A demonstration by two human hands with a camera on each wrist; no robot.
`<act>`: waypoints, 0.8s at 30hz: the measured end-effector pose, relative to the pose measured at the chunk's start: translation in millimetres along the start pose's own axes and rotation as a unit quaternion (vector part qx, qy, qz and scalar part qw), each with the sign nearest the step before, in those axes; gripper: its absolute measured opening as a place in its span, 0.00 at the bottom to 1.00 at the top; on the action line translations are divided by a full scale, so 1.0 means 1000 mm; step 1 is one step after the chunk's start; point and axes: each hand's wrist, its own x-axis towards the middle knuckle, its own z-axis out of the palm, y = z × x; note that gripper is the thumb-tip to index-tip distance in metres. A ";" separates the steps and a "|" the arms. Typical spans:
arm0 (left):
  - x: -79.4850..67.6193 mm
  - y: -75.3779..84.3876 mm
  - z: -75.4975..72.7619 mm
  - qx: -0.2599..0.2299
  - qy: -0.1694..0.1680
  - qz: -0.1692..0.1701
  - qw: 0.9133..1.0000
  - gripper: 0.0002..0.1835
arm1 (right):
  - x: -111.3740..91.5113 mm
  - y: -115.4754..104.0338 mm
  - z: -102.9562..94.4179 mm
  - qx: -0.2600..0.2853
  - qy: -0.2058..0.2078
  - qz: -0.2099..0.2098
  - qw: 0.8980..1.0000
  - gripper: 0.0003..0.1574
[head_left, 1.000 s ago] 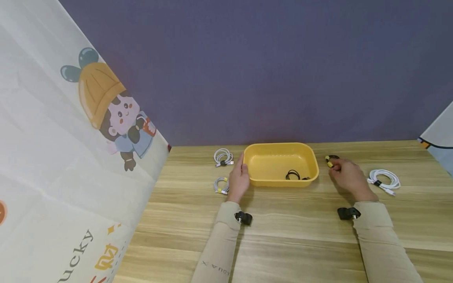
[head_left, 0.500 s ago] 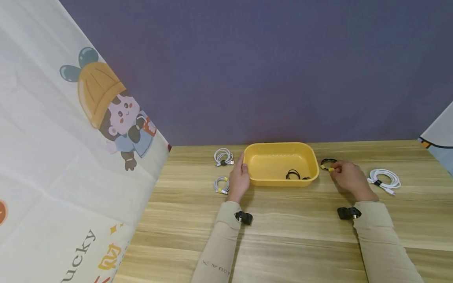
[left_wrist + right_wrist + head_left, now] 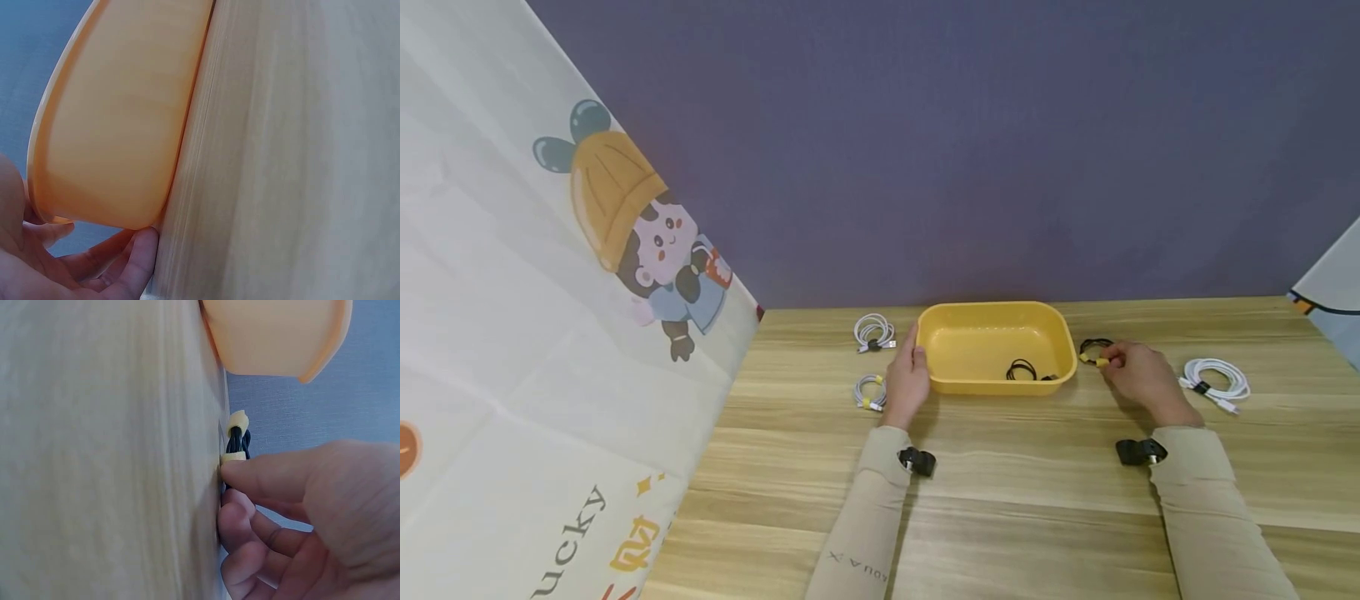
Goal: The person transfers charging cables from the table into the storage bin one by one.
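Note:
A shallow yellow plastic basin [image 3: 992,388] stands at the back of the table. Its left end is touched by my left hand [image 3: 907,385], the fingers extended along the outer wall; in the left wrist view, fingertips [image 3: 145,244] meet its lower edge. Near the right end of the basin, my right hand [image 3: 1138,379] pinches a small coiled black cable [image 3: 1096,342] at a yellow tie between thumb and fingers, down at the table. The right wrist view shows this cable's yellow tie [image 3: 238,419] and partly hidden loops. Inside the basin lies another coiled black cable [image 3: 1021,370].
Left of the basin lie a coiled white cable [image 3: 873,332] and a grey cable [image 3: 869,392] with yellow ties. A larger white cable coil [image 3: 1216,383] lies right of my right hand. Behind the wooden table [image 3: 1022,500] rises a dark blue-grey backdrop [image 3: 955,150].
The black cable in my right fingers has turned and settled lower, its loop now showing left of the fingers. My left hand and the basin stay put.

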 end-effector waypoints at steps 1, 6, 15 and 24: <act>0.000 0.000 0.000 0.000 0.000 0.001 1.000 0.27 | 0.000 0.000 0.000 0.000 -0.001 -0.002 1.000 0.17; 0.000 0.001 0.000 0.003 0.001 0.000 1.000 0.27 | 0.000 0.002 0.001 -0.005 0.007 -0.021 1.000 0.14; -0.001 0.001 -0.001 0.003 -0.003 -0.005 1.000 0.27 | -0.002 0.000 0.001 -0.012 0.014 -0.034 0.999 0.10; -0.001 0.001 -0.001 -0.002 -0.003 -0.001 1.000 0.27 | -0.002 0.001 0.001 -0.020 0.025 -0.039 0.999 0.09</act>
